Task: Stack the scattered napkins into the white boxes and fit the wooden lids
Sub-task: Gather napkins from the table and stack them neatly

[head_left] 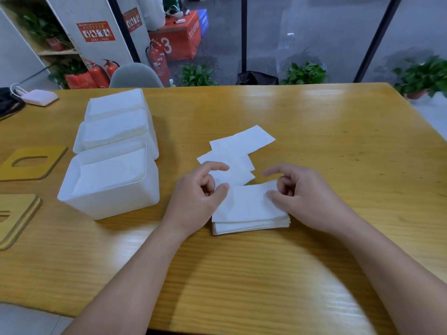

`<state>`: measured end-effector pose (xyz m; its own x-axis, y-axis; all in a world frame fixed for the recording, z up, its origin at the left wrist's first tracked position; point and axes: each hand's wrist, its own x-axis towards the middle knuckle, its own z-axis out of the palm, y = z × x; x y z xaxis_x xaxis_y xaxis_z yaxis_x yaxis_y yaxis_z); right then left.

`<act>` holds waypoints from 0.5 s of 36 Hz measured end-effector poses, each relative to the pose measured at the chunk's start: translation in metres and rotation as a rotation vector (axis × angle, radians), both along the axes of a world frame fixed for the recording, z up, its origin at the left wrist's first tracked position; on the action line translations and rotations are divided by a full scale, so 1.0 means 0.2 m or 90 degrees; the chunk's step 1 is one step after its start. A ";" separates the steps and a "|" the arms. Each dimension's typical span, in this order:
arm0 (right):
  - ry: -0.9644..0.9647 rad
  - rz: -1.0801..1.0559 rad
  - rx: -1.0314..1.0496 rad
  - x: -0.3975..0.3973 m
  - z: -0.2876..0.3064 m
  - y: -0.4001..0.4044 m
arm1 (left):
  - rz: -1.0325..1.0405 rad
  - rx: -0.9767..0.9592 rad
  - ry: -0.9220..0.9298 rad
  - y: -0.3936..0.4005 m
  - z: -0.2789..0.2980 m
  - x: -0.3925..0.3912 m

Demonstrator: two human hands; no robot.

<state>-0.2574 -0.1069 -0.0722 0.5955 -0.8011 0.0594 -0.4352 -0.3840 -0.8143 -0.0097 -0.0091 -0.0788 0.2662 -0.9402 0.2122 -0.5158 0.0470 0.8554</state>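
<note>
Surface (314,131) is yellow wood, spans nearly the whole view. Three white boxes (108,189) sit in a row left of centre, running away from the person, touching each other, each holding a pile of napkins, none lidded. Wooden lids: one with an oval cutout (31,163) lies flat left of the boxes, a small stack of lids (17,218) at the left edge nearer the person. Napkin stack (249,209) lies near centre, between both hands. Left hand (196,201) rests at the stack's left edge, thumb on the top sheet, fingers loosely curled, nothing clearly gripped. Right hand (302,197) pinches the top sheet's right corner. Loose napkins (239,146) lie overlapped just beyond the stack. Small pink device (40,97) sits at the far left.
</note>
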 end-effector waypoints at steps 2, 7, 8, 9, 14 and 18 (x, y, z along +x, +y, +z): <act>0.034 0.008 -0.007 0.00 -0.01 0.00 | -0.005 0.018 -0.017 0.00 -0.01 0.01; 0.066 -0.031 -0.062 -0.01 -0.01 0.00 | 0.031 0.007 -0.052 -0.01 -0.02 0.06; 0.064 -0.046 -0.080 -0.01 -0.01 -0.01 | 0.048 -0.007 -0.066 -0.02 -0.03 0.07; 0.060 -0.059 -0.095 -0.01 -0.01 -0.01 | 0.063 -0.014 -0.087 -0.03 -0.04 0.08; 0.031 -0.074 -0.114 0.00 -0.03 -0.02 | 0.072 0.042 -0.180 -0.07 -0.08 0.12; 0.043 -0.050 -0.094 0.01 -0.05 -0.01 | 0.059 0.104 -0.225 -0.07 -0.08 0.12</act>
